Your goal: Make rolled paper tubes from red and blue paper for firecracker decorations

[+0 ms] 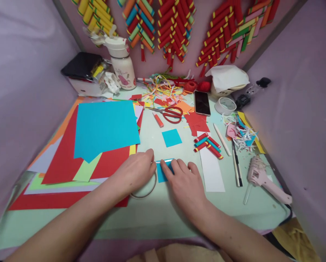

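Note:
Both hands press on a small blue paper piece (161, 175) lying on the pale green mat (157, 214) near the front. Its far edge is curled into a thin roll. My left hand (134, 173) is curled at the paper's left end, fingertips pinching the rolled edge. My right hand (185, 183) lies over the right part, fingers bent onto the roll. A second blue square (171, 138) lies just beyond. A thin ring (146, 193) lies under my left hand.
A stack of coloured sheets (97, 145) lies left, topped by a large blue one. Red scissors (171, 114), a glue stick (158, 119), a phone (201, 103), finished paper rolls (208, 143), a white strip (212, 168), pens (236, 165) and a pink glue gun (262, 179) lie around.

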The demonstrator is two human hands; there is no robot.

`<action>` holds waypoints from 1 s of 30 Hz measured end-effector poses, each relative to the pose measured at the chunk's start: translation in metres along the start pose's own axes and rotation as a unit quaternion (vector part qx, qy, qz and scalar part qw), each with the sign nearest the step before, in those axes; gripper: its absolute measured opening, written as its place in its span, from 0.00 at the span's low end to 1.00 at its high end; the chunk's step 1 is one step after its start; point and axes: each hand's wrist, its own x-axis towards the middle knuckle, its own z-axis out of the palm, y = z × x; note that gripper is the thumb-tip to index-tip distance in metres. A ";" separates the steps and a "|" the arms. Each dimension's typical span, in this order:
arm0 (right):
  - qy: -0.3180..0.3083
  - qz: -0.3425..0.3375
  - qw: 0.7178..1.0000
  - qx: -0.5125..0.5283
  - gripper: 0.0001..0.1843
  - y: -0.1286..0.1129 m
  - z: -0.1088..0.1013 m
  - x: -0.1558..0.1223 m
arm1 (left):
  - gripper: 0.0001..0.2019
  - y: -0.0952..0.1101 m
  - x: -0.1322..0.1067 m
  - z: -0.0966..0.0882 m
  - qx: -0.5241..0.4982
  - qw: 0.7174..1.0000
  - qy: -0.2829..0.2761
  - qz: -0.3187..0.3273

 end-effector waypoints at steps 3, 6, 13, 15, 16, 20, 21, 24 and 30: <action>-0.003 0.000 1.000 -0.005 0.26 -0.002 0.000 0.000 | 0.11 -0.001 0.000 0.003 0.003 1.000 0.008 0.010; -0.006 0.000 1.000 -0.007 0.26 -0.003 -0.001 0.000 | 0.11 -0.002 0.001 0.005 0.011 1.000 0.017 0.019; -0.004 0.003 1.000 -0.002 0.25 -0.005 0.001 0.000 | 0.12 -0.002 0.001 0.004 0.015 0.999 0.021 0.022; -0.017 0.000 1.000 0.010 0.25 -0.002 0.001 0.001 | 0.11 -0.001 0.000 0.003 0.015 1.000 0.020 0.016; -0.027 -0.002 0.999 0.020 0.25 0.001 0.000 0.002 | 0.11 -0.001 0.000 0.003 0.013 1.000 0.019 0.011; -0.032 0.000 0.997 0.063 0.26 0.025 -0.014 0.017 | 0.11 -0.001 -0.001 0.004 -0.005 1.000 0.024 0.010; -0.021 0.007 0.997 0.067 0.26 0.034 -0.019 0.026 | 0.11 -0.001 -0.001 0.004 -0.012 1.000 0.023 0.010; 0.012 0.026 0.996 0.083 0.21 0.065 -0.034 0.064 | 0.10 -0.002 -0.003 0.003 -0.036 0.999 0.015 -0.001; -0.001 -0.018 0.997 0.076 0.13 0.104 -0.027 0.159 | 0.11 -0.002 -0.007 0.002 -0.043 0.999 0.017 0.006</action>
